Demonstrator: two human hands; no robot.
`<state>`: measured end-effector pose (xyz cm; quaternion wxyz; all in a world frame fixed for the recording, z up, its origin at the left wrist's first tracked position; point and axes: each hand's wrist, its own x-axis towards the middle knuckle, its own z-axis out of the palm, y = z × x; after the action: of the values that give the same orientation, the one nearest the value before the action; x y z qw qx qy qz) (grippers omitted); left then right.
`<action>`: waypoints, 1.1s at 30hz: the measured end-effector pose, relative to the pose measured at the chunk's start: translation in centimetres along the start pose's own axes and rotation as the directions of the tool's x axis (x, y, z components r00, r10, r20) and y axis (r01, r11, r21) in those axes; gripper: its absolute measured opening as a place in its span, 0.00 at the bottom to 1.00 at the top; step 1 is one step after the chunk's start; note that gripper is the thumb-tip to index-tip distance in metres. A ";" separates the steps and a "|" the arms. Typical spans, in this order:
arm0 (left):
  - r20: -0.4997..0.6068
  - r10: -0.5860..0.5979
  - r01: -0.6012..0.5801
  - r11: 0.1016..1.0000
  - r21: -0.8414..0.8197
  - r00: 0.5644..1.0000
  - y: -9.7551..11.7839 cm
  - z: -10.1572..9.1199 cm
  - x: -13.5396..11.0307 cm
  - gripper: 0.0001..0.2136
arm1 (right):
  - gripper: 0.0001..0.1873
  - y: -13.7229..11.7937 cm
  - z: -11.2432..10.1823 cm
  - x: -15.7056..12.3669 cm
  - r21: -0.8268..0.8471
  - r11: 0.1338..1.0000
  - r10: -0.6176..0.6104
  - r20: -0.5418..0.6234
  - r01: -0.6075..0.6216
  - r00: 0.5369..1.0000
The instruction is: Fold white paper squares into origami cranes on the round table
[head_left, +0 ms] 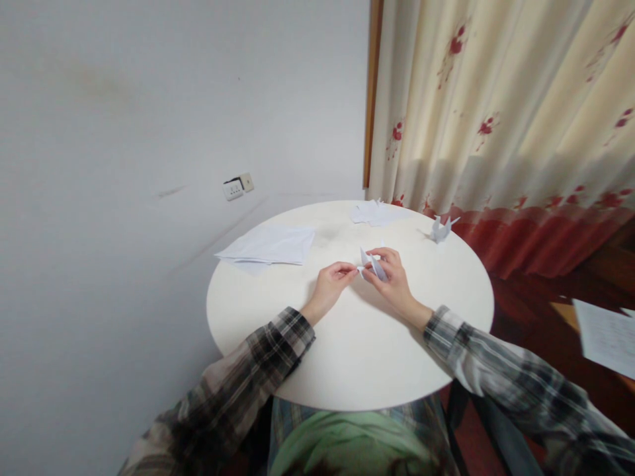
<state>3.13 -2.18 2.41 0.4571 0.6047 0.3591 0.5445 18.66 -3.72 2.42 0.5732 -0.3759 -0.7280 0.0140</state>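
Holding a small folded paper (380, 270) just right of the centre of the frame, over the round white desk (347, 357). Pinching a narrow tip at its left end with the left hand (331, 283), closing thumb and fingertips together on it. Gripping the body of the same piece with the right hand (394, 281), pressing from the near side with the thumb and from the far side with the fingers. Showing pale flaps standing up between that thumb and those fingers. Not showing clearly whether touching the desk or hanging just above it.

Probably weighing next to nothing, so needing very little pressure. Likely feeling stiffer along the layered creases and bending softly at the open flaps. Perhaps sliding slightly between dry fingertips, though hardly being slippery. Seeming fragile at the thin points, likely crumpling under a squeeze or tearing under a sharp pull. Best being held by the thicker folded body and, at the tip, by a flat, light pinch; better avoiding crushing the upright flaps.

Seeing also a stack of white sheets (270, 244) left of centre, a smaller pile of papers (371, 213) at the far edge and a folded figure (441, 230) standing farther right, apart from both hands.
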 end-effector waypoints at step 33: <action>0.111 0.045 -0.059 0.990 0.130 0.993 -0.5 -0.1 -0.5 0.10 | 0.01 -0.1 0.1 0.0 0.030 0.998 0.058 -0.041 -0.057 0.997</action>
<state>3.02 -2.47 1.72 0.4199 0.6717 0.3535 0.4975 18.54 -3.77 2.47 0.5930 -0.3887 -0.7044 0.0329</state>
